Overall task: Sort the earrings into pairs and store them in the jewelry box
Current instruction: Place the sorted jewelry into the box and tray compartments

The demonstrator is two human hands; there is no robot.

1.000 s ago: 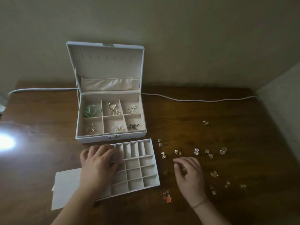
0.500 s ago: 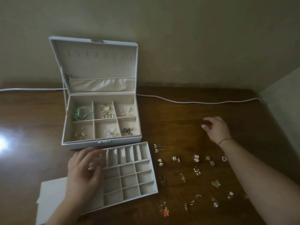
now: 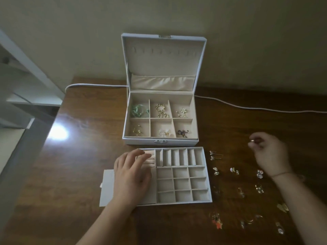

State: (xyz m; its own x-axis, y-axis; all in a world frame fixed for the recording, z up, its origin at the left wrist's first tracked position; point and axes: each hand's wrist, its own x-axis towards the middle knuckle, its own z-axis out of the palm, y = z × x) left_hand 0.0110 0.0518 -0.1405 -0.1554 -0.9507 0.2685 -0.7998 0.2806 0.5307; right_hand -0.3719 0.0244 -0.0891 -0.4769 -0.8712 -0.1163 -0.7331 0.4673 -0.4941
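Two hands – left (image 3: 131, 175) flat on tray (image 3: 184, 203), right fingers (image 3: 252, 144) pinching blurred gold earring (image 3: 252, 140)

No readable text, label, brand or number anywhere I look: none on jewelry box (image 3: 160, 141) in front of me, none on its metal clasp (image 3: 160, 141), none on divided tray (image 3: 184, 203).
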